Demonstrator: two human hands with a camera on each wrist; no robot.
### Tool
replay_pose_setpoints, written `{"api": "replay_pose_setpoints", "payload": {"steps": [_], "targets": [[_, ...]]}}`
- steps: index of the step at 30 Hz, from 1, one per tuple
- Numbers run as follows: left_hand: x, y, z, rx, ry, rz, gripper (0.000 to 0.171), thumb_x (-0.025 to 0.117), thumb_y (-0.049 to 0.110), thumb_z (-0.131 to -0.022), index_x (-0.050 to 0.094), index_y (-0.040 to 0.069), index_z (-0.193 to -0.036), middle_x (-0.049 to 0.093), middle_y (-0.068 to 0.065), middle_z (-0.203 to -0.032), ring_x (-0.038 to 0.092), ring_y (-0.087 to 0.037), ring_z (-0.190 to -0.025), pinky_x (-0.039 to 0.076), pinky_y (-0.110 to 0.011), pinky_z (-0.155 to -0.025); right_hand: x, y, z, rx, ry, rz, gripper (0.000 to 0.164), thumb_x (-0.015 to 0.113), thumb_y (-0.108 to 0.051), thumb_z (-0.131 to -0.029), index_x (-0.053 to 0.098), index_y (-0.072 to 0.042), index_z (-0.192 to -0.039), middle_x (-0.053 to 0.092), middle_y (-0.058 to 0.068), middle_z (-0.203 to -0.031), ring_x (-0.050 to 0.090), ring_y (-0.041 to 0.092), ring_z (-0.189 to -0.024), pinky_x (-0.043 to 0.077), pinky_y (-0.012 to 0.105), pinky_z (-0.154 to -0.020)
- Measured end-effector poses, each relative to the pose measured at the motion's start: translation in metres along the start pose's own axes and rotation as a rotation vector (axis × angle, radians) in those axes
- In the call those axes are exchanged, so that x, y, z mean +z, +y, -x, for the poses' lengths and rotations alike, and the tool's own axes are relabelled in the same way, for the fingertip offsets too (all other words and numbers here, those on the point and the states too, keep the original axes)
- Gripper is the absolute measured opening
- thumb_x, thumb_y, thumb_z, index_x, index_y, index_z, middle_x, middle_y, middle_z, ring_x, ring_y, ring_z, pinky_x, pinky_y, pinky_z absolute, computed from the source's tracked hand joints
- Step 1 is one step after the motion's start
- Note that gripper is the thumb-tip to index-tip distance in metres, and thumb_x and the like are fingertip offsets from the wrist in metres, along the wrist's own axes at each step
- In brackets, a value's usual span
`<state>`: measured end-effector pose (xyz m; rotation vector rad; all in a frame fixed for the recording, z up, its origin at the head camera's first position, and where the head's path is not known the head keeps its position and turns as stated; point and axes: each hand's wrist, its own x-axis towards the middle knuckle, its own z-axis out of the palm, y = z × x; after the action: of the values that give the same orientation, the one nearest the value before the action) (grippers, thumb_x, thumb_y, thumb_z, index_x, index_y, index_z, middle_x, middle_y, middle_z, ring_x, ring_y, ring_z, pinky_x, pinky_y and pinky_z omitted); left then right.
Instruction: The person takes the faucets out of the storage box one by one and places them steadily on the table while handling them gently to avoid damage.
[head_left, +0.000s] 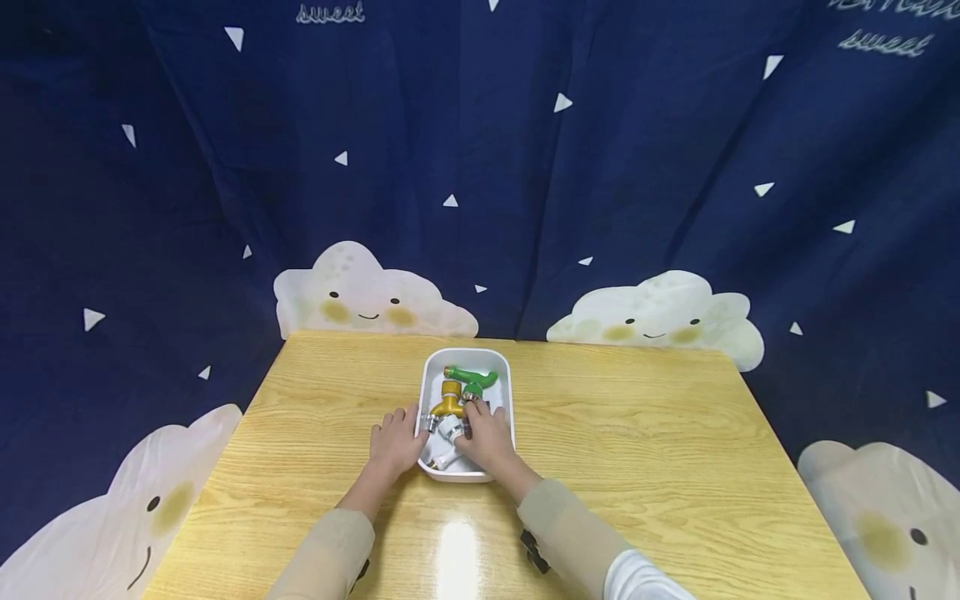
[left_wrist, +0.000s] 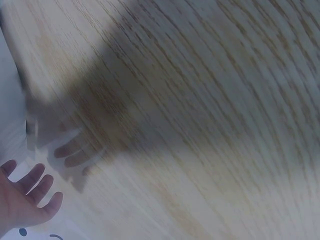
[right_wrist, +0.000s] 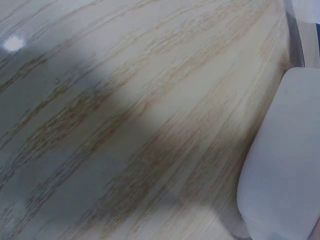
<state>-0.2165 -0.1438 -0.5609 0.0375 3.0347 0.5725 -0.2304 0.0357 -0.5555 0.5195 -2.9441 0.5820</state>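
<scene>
A white tray (head_left: pixel 512 417) holds several taps. My right hand (head_left: pixel 489 437) reaches into it from the right side, its fingers bent over the taps. Thumb and forefinger appear to grip the white tap (head_left: pixel 451 427), whose body is partly covered by the hand. Just beyond the fingers lie a yellow tap (head_left: pixel 448 398) and a green-handled tap (head_left: pixel 472 390). A green tap (head_left: pixel 472 377) rests at the far end. My left hand (head_left: pixel 396 440) is at the tray's left rim, thumb towards it. In the left wrist view, that hand's fingers (left_wrist: pixel 35 192) are spread and loosely bent.
The tray stands on a wooden table (head_left: pixel 637 450) near the middle. Behind the table hangs a dark blue curtain (head_left: pixel 480 125) with cloud prints. In the right wrist view, the tray's outer wall (right_wrist: pixel 285 155) fills the right side.
</scene>
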Motion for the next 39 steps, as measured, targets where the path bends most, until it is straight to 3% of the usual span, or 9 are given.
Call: {"api": "replay_pose_setpoints", "payload": {"steps": [6,15,23,31,39], "targets": [[0.002,-0.001,0.0,0.002,-0.003,0.001,0.056,0.045,0.037,-0.088,0.038,0.01,-0.137,0.049,-0.019,-0.122,0.043,-0.037,-0.112,0.035,-0.056,-0.088,-0.002,-0.001,0.001,-0.007,-0.004,0.007,0.04,0.07,-0.032,-0.069,0.054,-0.013,-0.101,0.054,0.007,-0.11,0.044,0.025,-0.079,0.041,0.032,-0.063],[0.001,-0.001,-0.002,0.01,0.011,-0.01,0.054,0.045,0.036,-0.087,0.039,0.01,-0.135,0.05,-0.018,-0.119,0.044,-0.036,-0.11,0.036,-0.055,-0.086,-0.016,-0.002,-0.003,-0.066,0.045,0.026,0.05,0.066,-0.028,-0.07,0.055,-0.009,-0.115,0.054,0.007,-0.109,0.045,0.028,-0.086,0.043,0.036,-0.072],[0.0,0.0,-0.001,0.007,0.005,-0.015,0.055,0.045,0.036,-0.087,0.039,0.01,-0.135,0.05,-0.018,-0.12,0.044,-0.036,-0.111,0.036,-0.055,-0.086,-0.032,-0.001,-0.01,-0.09,0.094,0.017,0.032,0.067,-0.026,-0.068,0.055,-0.015,-0.095,0.052,0.001,-0.093,0.041,0.023,-0.079,0.039,0.029,-0.06],[0.0,0.0,-0.001,0.002,-0.001,-0.016,0.056,0.045,0.037,-0.088,0.038,0.01,-0.136,0.049,-0.018,-0.122,0.043,-0.036,-0.113,0.036,-0.056,-0.088,-0.049,0.003,-0.015,-0.115,0.141,0.004,0.028,0.066,-0.023,-0.068,0.053,-0.014,-0.092,0.05,0.0,-0.087,0.043,0.025,-0.082,0.041,0.033,-0.063],[0.0,0.0,-0.001,-0.004,-0.012,-0.016,0.058,0.044,0.038,-0.088,0.037,0.01,-0.138,0.048,-0.018,-0.124,0.042,-0.037,-0.114,0.035,-0.056,-0.089,-0.062,0.015,-0.018,-0.069,0.177,-0.029,0.026,0.068,-0.022,-0.067,0.05,-0.014,-0.085,0.049,0.0,-0.087,0.041,0.026,-0.078,0.039,0.033,-0.062]]}}
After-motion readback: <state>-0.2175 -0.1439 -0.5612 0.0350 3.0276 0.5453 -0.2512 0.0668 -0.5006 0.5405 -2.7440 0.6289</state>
